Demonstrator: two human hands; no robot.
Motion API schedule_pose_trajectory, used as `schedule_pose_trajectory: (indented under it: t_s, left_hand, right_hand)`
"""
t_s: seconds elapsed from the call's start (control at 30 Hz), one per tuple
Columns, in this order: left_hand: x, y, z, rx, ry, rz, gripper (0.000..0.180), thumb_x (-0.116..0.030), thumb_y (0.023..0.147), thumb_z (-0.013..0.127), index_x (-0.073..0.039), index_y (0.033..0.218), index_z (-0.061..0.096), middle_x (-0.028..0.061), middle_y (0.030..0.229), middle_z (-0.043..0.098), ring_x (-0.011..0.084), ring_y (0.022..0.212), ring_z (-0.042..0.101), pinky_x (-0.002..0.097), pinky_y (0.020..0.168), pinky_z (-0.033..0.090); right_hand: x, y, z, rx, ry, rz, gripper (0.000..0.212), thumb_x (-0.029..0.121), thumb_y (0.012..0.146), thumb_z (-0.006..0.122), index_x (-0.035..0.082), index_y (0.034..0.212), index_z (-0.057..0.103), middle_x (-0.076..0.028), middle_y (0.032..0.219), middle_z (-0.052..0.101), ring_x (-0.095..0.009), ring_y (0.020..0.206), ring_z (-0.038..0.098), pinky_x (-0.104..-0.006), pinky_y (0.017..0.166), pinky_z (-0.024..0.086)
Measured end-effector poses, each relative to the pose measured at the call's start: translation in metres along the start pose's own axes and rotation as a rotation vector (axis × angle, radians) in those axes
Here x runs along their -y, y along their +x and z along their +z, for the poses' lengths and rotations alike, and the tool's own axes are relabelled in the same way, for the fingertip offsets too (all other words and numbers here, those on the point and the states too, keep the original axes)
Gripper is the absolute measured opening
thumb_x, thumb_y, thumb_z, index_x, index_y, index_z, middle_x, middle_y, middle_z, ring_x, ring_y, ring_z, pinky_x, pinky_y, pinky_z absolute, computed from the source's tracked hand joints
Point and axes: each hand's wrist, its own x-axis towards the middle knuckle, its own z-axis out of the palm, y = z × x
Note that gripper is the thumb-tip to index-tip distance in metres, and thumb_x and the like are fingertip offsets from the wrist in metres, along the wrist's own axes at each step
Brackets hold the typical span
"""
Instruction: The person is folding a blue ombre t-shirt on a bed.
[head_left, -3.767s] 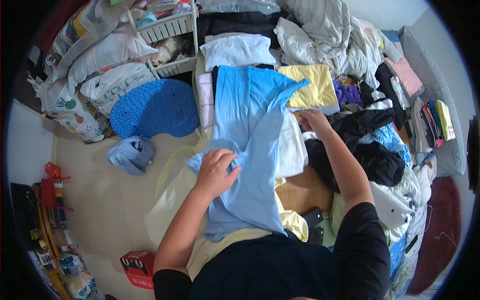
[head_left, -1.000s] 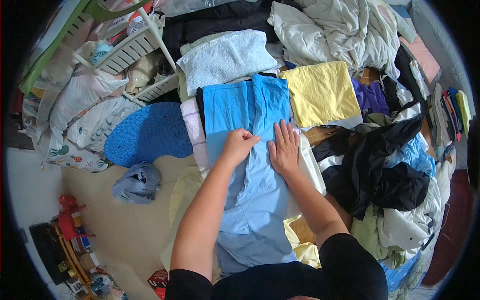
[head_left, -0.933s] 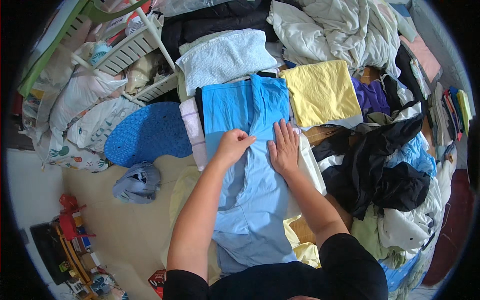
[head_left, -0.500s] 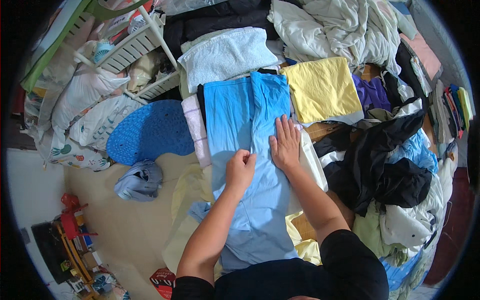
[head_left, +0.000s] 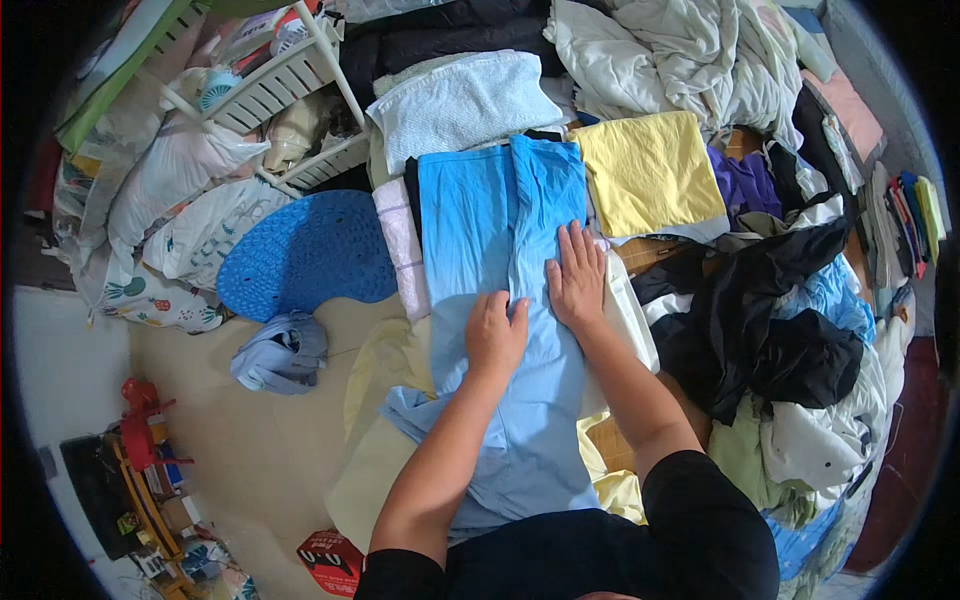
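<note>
A blue garment (head_left: 465, 230), deeper blue at its far end and paler toward me, lies stretched lengthwise in front of me. One long side is folded inward, making a ridge down its middle. My left hand (head_left: 495, 335) rests on the cloth just left of this ridge, fingers slightly bent and thumb apart. On the folded strip near the right edge, my right hand (head_left: 578, 278) lies flat with its fingers stretched. A bunched part of the pale blue cloth (head_left: 408, 410) sticks out on the left beside my left forearm.
A folded yellow cloth (head_left: 655, 175) and white towel (head_left: 465, 105) lie beyond. Black clothing (head_left: 740, 310) is heaped at right, and white fabric (head_left: 670, 60) at the back. Left are a blue textured mat (head_left: 305, 255), a white basket (head_left: 275, 90) and a grey-blue cloth bundle (head_left: 282, 352) on the floor.
My left hand has shifted slightly right, and its pinched fingers have loosened, the thumb moving apart. My right hand still presses flat on the garment. The whole view has shifted a little.
</note>
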Motion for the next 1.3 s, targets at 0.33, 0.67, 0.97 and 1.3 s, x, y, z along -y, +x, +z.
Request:
schedule_pose_trajectory:
  t_s: [0.33,0.67,0.97,1.3]
  left_hand:
    - [0.006,-0.004,0.005,-0.022,-0.279,-0.164,0.028,-0.024,0.096,0.048,0.001,0.089,0.059,0.0214,0.077,0.061,0.0413,0.073,0.059,0.0472,0.066,0.045]
    - [0.018,0.007,-0.007,0.242,0.150,-0.276,0.022,-0.022,0.094,0.051,-0.003,0.104,0.050,0.0218,0.087,0.065,0.0404,0.080,0.063,0.0508,0.070,0.048]
    - [0.005,-0.012,-0.012,-0.023,0.101,0.180,0.053,-0.017,0.085,0.064,-0.002,0.131,0.040,0.0214,0.108,0.053,0.0402,0.091,0.056,0.0480,0.075,0.047]
    - [0.034,-0.043,-0.011,0.062,-0.093,0.016,0.047,-0.018,0.092,0.056,-0.002,0.133,0.039,0.0259,0.116,0.056,0.0403,0.100,0.059,0.0455,0.081,0.050]
  right_hand:
    - [0.002,0.000,-0.001,0.025,-0.013,0.014,0.058,0.031,0.092,0.045,0.006,0.143,0.035,-0.017,0.151,0.029,-0.037,0.138,0.027,-0.0487,0.113,0.018]
    - [0.003,0.005,-0.003,0.041,-0.027,0.041,0.061,0.032,0.090,0.049,0.005,0.143,0.034,-0.018,0.151,0.029,-0.036,0.138,0.027,-0.0495,0.113,0.017]
    - [-0.032,0.119,-0.062,-0.024,0.335,0.130,0.027,0.015,0.085,0.058,0.004,0.109,0.065,-0.023,0.110,0.061,-0.037,0.097,0.062,-0.0397,0.087,0.048]
    - [-0.039,0.217,-0.041,0.521,0.508,0.173,0.021,0.018,0.091,0.056,0.000,0.099,0.062,-0.012,0.079,0.063,-0.023,0.069,0.064,-0.0351,0.065,0.051]
